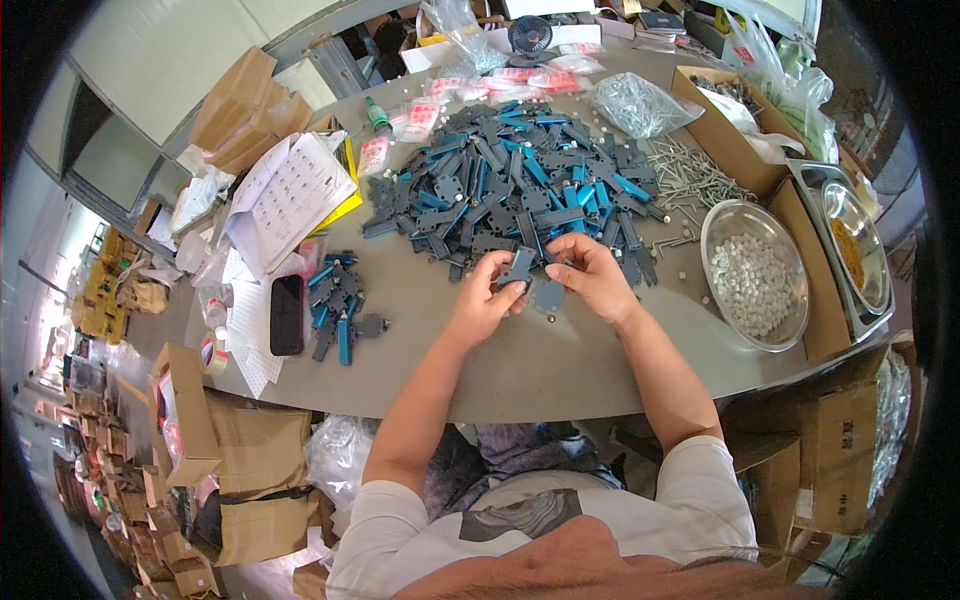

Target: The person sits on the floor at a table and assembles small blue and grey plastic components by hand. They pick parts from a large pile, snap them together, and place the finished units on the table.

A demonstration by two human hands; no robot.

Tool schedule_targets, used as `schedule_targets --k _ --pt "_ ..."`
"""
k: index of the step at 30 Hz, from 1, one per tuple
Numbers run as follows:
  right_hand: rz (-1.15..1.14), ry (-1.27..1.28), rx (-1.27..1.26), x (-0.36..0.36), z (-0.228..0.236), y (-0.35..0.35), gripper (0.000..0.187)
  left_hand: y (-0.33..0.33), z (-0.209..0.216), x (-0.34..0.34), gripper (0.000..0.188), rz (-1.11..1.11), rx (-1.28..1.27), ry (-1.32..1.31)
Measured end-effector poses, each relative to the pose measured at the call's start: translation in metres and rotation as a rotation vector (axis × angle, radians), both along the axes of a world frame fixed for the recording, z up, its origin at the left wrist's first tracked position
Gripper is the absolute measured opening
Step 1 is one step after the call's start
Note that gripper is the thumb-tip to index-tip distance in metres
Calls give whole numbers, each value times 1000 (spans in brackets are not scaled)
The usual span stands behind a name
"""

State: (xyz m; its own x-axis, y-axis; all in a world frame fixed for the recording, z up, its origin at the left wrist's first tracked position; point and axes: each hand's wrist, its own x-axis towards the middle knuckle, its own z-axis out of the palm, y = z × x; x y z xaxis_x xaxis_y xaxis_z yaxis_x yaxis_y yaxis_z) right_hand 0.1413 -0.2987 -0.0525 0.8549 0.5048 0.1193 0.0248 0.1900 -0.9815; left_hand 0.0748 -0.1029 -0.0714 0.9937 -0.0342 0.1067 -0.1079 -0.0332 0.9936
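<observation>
Just in front of a large heap of dark grey and blue plastic parts [500, 190], my two hands are close together. My left hand [482, 305] is closed, with a dark grey plastic part [519, 264] between thumb and fingers. My right hand [598, 284] has its thumb and fingertips pinched together a little to the right; what they hold, if anything, is too small to make out. Between and below the fingertips is a flat grey piece [547, 295]; whether it lies on the table or is held cannot be told.
On the right stand a steel bowl of small white pieces [750, 280], a pile of screws [695, 172] and a cardboard box [780, 185]. Left are a smaller group of parts [335, 300], a black phone [287, 315] and papers [290, 205]. A small fan [530, 36] stands at the back.
</observation>
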Motion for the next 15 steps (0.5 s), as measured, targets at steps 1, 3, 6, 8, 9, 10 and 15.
schedule_targets --k 1,3,6,8,9,10,15 --pt "-10 9 -4 -2 2 1 14 -3 1 -1 32 -30 20 2" --pt "-30 -101 -112 -1 -4 3 19 -7 4 -3 32 -65 86 -25" --pt "-81 -206 -201 1 -10 4 23 -6 -1 -4 27 -109 15 20" --pt "-169 -285 -216 5 -17 3 22 -5 5 -5 24 -148 -231 190" --pt "-180 -271 -215 6 -19 2 21 -3 3 -4 21 -161 -348 222" --pt "-186 -259 -213 5 -16 2 20 2 0 -2 19 -168 -465 253" --pt "-235 -250 -234 5 -18 4 15 7 -7 3 21 -96 -613 289"
